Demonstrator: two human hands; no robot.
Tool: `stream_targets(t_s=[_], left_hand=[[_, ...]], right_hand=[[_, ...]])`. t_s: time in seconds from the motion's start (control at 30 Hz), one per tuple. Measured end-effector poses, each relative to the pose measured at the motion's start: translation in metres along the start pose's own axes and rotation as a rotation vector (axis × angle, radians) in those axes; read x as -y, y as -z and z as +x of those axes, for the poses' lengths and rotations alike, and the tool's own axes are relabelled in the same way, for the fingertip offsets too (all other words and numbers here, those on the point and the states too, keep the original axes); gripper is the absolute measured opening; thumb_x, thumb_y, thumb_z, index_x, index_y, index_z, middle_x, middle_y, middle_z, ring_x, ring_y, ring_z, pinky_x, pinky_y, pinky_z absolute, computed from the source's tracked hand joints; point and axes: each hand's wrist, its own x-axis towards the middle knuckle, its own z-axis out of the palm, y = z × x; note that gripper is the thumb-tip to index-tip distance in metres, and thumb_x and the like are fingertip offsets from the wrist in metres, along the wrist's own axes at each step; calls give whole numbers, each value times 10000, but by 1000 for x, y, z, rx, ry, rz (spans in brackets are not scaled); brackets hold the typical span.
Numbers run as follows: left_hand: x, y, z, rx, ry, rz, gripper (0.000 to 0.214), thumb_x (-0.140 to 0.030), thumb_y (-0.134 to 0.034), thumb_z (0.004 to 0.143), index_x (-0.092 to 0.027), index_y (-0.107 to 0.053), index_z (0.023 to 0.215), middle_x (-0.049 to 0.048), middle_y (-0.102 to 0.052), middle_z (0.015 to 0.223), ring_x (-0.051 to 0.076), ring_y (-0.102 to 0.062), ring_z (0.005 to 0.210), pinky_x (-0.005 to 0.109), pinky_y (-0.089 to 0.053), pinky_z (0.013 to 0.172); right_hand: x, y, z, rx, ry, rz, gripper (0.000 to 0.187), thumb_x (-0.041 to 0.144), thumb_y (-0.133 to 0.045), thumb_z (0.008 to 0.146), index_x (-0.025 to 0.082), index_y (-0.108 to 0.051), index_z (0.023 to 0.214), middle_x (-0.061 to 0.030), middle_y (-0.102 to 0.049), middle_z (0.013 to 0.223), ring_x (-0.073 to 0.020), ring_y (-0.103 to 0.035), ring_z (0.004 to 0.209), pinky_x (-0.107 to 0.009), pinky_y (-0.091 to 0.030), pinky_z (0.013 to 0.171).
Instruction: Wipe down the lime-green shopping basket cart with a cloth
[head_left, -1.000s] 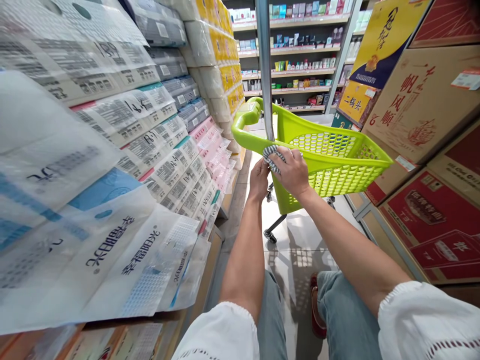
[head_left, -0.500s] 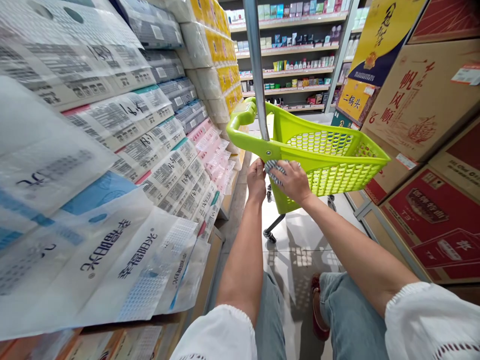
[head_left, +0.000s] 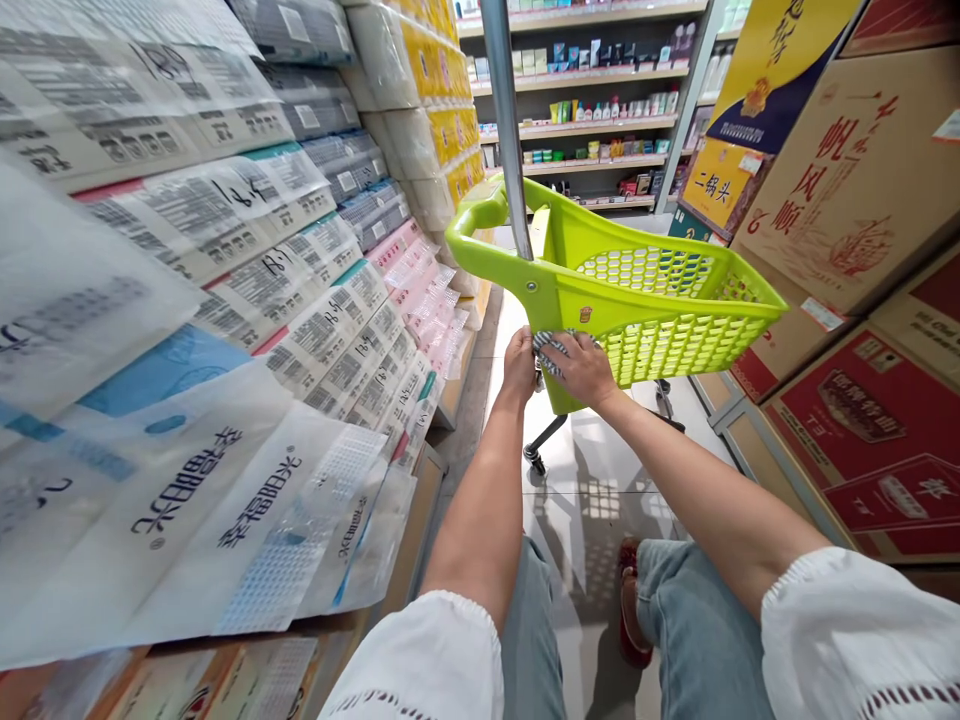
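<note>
A lime-green shopping cart (head_left: 637, 262) with a basket of perforated plastic stands in front of me. My right hand (head_left: 583, 368) presses a black-and-white striped cloth (head_left: 551, 345) against the cart's near side panel, below the rivet. Closed at that panel's left edge is my left hand (head_left: 519, 366), close beside the cloth; its fingertips are partly hidden. A small brownish sticker (head_left: 586, 314) shows on the panel just above my right hand. The grey metal pole (head_left: 504, 110) rises from the cart near its handle (head_left: 474, 215).
Packs of tissue (head_left: 277, 265) are stacked along the left side, with plastic-wrapped white packs (head_left: 225, 490) jutting out near me. Cardboard cartons (head_left: 847, 180) line the right. Shelves of small goods (head_left: 585, 125) stand behind the cart. Its caster wheel (head_left: 535, 460) rests on the tiled floor.
My right hand and the cloth have moved down the side panel, uncovering the small sticker. My left hand stays at the panel's edge. The view has shifted slightly.
</note>
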Motion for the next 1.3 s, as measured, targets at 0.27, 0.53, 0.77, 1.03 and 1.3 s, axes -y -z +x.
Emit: stream_targets(t_s=[0.27, 0.53, 0.77, 1.03, 1.3], left_hand=[[-7, 4, -1, 71, 8, -100, 241, -414, -546, 898, -198, -619, 977, 13, -646, 909, 118, -594, 832, 226, -475, 768], [-11, 4, -2, 38, 46, -102, 147, -334, -593, 871, -203, -632, 924, 1, -638, 862, 109, -576, 799, 215, -456, 750], [-14, 6, -2, -27, 38, -94, 235, -410, -576, 881, -183, -606, 828, -15, -590, 779, 87, -505, 710, 198, -423, 692], [-12, 6, -1, 13, 5, -163, 167, -280, -613, 843, -194, -631, 985, -4, -635, 853, 103, -559, 763, 221, -443, 737], [-15, 12, -3, -27, 34, -101, 143, -330, -618, 849, -191, -619, 883, -5, -609, 794, 105, -545, 747, 214, -443, 720]], right_hand=[[1, 20, 9, 34, 117, -84, 389, 301, -315, 973, 293, -549, 1284, -52, -533, 1335, -260, -436, 1063, -387, -352, 828], [4, 30, 32, -114, -7, -70, 383, 331, -378, 958, 301, -530, 1309, -48, -468, 1406, -278, -411, 1114, -396, -341, 881], [0, -13, -19, 167, 185, -61, 380, 274, -337, 965, 278, -568, 1266, -53, -554, 1303, -245, -456, 1040, -363, -343, 793], [10, 26, 32, -58, 81, -90, 382, 292, -325, 974, 297, -538, 1291, -43, -495, 1385, -272, -415, 1107, -392, -327, 834], [16, 3, 13, -8, 6, -56, 371, 321, -353, 964, 314, -557, 1275, -38, -497, 1380, -279, -426, 1101, -386, -339, 834]])
